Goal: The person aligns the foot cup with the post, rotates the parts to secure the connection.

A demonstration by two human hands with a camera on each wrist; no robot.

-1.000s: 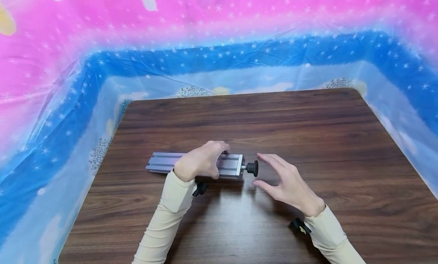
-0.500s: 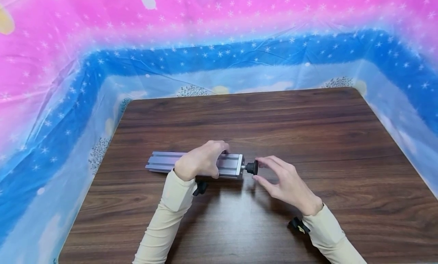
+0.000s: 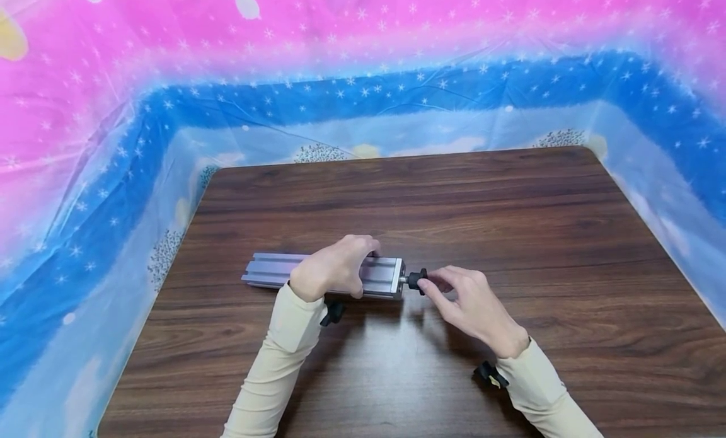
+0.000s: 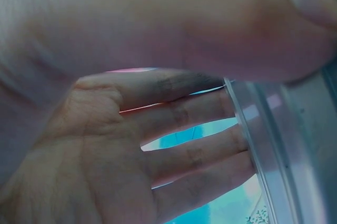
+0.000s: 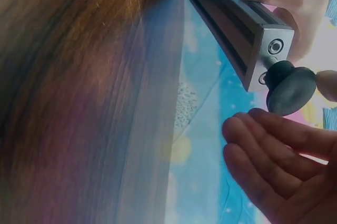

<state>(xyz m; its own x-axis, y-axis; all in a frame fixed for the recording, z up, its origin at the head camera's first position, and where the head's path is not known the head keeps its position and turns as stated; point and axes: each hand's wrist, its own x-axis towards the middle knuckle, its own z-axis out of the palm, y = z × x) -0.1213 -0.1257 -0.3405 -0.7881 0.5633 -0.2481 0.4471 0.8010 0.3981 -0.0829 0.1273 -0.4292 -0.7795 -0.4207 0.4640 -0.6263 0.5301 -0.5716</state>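
A silver aluminium extrusion (image 3: 381, 273) lies across the table, its grooves running lengthwise. My left hand (image 3: 331, 268) grips it from above, thumb on the near side and fingers over the far side. In the left wrist view, the fingertips press against the grooved extrusion (image 4: 295, 145). A black levelling foot (image 3: 416, 280) sticks out from the right end on a short metal stud. My right hand (image 3: 467, 309) pinches the rim of this foot between thumb and fingers. The right wrist view shows the foot's round base (image 5: 291, 91) and the end plate (image 5: 258, 66) with bolts.
The dark wood-grain table (image 3: 454, 198) has rounded far corners. A pink and blue patterned cloth (image 3: 363, 97) hangs round its back and sides. Black mounts sit at both wrists, the left mount (image 3: 332, 313) close to the extrusion and the right mount (image 3: 490, 375) lower down.
My right hand has moved slightly left, and its spread thumb and fingers have closed onto the levelling foot. My left hand and the extrusion have stayed in place.
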